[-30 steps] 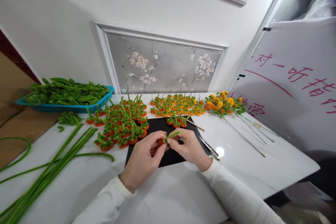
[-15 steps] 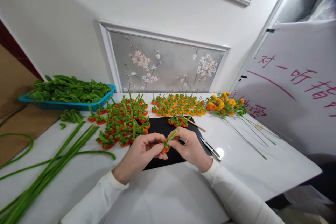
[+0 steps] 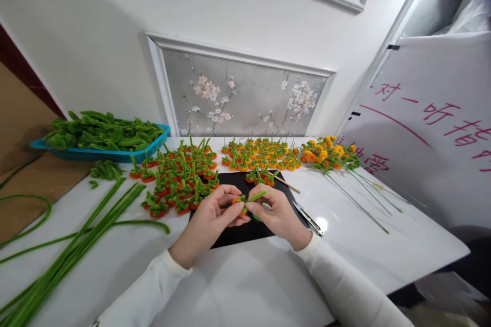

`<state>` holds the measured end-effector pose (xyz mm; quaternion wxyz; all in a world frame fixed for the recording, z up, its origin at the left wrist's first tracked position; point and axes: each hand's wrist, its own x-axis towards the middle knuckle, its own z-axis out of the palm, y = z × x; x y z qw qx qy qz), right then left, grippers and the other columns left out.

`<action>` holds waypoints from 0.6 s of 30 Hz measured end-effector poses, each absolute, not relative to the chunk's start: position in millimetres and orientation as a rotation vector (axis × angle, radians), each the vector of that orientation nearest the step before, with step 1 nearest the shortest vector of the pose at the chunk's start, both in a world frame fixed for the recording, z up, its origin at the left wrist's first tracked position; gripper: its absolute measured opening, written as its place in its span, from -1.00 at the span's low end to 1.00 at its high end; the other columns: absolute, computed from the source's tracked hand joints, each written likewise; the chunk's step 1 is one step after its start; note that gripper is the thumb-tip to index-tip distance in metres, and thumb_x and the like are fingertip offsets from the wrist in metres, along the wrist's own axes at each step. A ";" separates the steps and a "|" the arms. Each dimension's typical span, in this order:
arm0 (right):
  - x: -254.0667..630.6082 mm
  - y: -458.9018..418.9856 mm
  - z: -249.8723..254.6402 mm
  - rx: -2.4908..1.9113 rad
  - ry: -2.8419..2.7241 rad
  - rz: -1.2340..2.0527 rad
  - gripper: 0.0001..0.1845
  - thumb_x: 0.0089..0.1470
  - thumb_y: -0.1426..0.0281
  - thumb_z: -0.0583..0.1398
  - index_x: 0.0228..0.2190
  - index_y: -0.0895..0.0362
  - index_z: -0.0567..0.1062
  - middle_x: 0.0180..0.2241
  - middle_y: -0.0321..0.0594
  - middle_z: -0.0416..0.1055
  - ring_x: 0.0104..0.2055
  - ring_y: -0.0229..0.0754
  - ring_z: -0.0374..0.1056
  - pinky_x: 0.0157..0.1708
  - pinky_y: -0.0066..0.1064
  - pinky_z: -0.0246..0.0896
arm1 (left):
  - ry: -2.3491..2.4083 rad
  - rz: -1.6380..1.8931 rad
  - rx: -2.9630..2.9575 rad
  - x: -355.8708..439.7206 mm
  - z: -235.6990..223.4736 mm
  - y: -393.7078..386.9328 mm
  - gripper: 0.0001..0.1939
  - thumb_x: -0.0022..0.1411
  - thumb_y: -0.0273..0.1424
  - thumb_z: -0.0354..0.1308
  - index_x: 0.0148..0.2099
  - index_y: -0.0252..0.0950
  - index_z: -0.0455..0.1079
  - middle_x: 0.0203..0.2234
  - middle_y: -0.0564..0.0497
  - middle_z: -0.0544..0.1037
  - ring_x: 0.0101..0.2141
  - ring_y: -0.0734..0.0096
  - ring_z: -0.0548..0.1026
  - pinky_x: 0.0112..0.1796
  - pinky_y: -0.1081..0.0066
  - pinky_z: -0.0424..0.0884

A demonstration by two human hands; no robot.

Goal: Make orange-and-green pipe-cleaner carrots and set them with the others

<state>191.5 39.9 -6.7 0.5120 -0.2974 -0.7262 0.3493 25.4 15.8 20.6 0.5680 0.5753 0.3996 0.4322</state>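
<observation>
Over a black mat, my left hand pinches a small orange pipe-cleaner flower with green sepals. My right hand is closed at the flower's green side, its thumb and fingertips on the green fuzzy stem, which points up to the right. The fingertips of both hands nearly meet and cover part of the flower. Beyond them, a few finished-looking orange flowers stand on the mat. A round object under my right hand is mostly hidden.
Rows of orange flowers stand left, yellow-orange ones behind. Long green pipe cleaners lie at left, below a blue tray of green pieces. Scissors and a wooden stick lie right, near stemmed yellow flowers.
The flower has turned between my fingers, its green stem now leaning lower to the right. Both hands have shifted slightly, with the view tilting a little.
</observation>
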 end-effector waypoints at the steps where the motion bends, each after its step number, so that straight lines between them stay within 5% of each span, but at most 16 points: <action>1: 192.2 40.2 -5.7 -0.687 -1.780 0.811 -0.90 0.09 0.38 0.18 -0.44 0.13 0.41 -0.43 -0.27 0.34 -0.43 -0.30 0.26 -0.41 -0.45 0.21 | 0.945 0.987 1.312 24.3 21.1 16.4 -0.75 0.18 -0.26 0.16 -0.17 -0.21 0.20 -0.40 0.12 0.46 -0.43 0.52 0.51 -0.35 0.50 0.45; 9: 199.2 40.6 1.6 -0.562 -1.962 0.694 -0.88 0.14 0.37 0.15 -0.41 0.12 0.45 -0.41 -0.23 0.39 -0.38 -0.27 0.32 -0.36 -0.44 0.26 | 0.944 0.907 1.282 21.4 23.4 14.9 -0.74 0.21 -0.15 0.10 -0.20 -0.21 0.22 -0.62 0.18 0.41 -0.58 0.58 0.41 -0.54 0.62 0.31; 18: 195.9 32.4 3.0 -0.580 -2.100 0.358 -0.84 0.20 0.50 0.04 -0.33 0.11 0.41 -0.33 -0.19 0.40 -0.29 -0.23 0.32 -0.25 -0.37 0.23 | 0.820 0.785 1.055 23.2 27.9 11.2 -0.71 0.27 -0.16 0.03 -0.37 -0.26 0.19 -0.60 0.13 0.43 -0.65 0.67 0.32 -0.60 0.68 0.21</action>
